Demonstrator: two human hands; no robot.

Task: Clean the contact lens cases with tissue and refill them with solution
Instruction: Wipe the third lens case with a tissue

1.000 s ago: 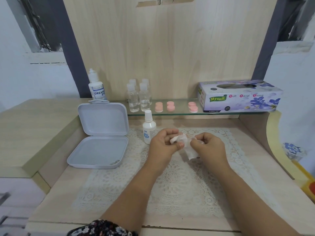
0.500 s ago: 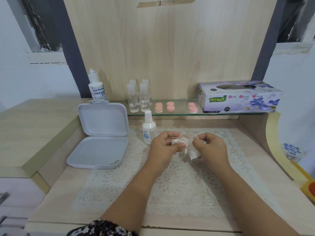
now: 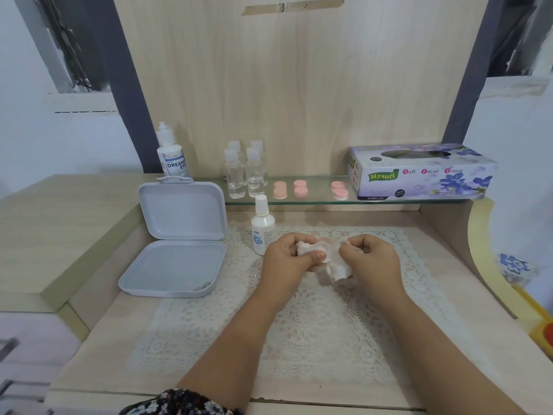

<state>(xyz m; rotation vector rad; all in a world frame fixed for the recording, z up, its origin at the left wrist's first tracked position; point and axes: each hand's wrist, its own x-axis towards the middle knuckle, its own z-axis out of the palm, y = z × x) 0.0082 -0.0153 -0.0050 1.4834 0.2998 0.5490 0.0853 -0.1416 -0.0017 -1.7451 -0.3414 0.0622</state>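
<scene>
Still wiping: left hand (image 3: 288,256) and right hand (image 3: 369,257), held over the white lace mat (image 3: 299,333) as before, pinching crumpled white tissue (image 3: 336,266) around a pale pink lens case (image 3: 324,243); cleaning continuing, white solution bottle (image 3: 262,227) untouched just beside

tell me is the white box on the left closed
No, the white box lies open, with its lid propped upright behind the base, beside the lace mat.
</scene>
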